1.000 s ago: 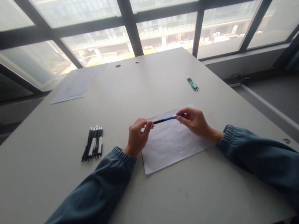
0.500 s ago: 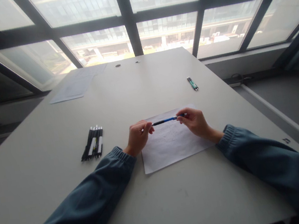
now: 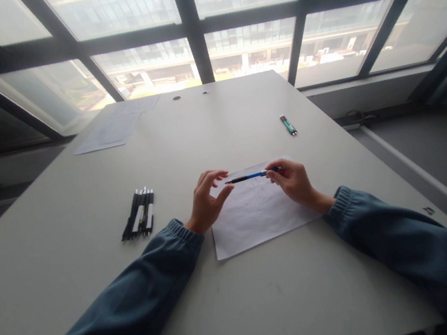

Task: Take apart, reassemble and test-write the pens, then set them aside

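Observation:
My right hand (image 3: 293,182) pinches the right end of a blue and black pen (image 3: 250,176), which it holds level just above a white sheet of paper (image 3: 256,218). My left hand (image 3: 208,199) sits by the pen's left tip with its fingers spread and curled, and there is a small gap between them and the tip. It holds nothing. Faint marks show on the paper under the pen.
A bundle of several black and white pens (image 3: 139,220) lies on the grey table (image 3: 97,276) to my left. A green pen (image 3: 288,125) lies farther back on the right. More paper (image 3: 111,129) rests at the far left corner, near the windows.
My left hand has let go of the pen's left end and opened its fingers. My right hand still holds the pen in nearly the same place.

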The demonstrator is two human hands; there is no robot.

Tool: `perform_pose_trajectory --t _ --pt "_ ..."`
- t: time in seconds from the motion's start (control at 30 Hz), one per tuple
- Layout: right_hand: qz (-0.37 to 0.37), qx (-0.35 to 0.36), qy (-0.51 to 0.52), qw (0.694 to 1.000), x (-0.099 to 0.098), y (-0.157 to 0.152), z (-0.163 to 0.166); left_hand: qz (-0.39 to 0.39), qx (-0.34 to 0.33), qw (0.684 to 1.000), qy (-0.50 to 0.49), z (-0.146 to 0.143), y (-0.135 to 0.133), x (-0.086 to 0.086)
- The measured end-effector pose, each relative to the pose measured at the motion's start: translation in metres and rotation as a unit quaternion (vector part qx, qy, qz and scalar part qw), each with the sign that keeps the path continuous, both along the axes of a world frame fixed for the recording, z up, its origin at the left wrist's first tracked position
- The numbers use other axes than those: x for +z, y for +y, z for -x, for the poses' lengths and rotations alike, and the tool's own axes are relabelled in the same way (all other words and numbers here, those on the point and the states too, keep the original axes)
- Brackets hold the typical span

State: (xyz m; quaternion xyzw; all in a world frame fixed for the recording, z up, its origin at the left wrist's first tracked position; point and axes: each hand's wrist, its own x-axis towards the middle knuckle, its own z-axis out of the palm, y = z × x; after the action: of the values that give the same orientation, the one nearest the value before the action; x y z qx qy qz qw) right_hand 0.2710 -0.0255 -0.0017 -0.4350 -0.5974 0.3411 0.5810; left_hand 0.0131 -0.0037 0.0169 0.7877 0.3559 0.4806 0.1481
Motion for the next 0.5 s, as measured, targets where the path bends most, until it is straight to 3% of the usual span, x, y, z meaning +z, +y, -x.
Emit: perform_pose_trajectory --t 0.2,0.5 --pt "0.006 -0.005 -0.007 1.000 0.0019 -0.0005 0.0006 -0.047 0.002 0.999 0.027 -0.0018 -0.0021 0.0006" --pt "0.003 -0.010 -0.004 1.000 0.0030 -0.0008 0.0012 -0.010 -0.008 1.000 0.014 -0.0035 -0.0032 0.0012"
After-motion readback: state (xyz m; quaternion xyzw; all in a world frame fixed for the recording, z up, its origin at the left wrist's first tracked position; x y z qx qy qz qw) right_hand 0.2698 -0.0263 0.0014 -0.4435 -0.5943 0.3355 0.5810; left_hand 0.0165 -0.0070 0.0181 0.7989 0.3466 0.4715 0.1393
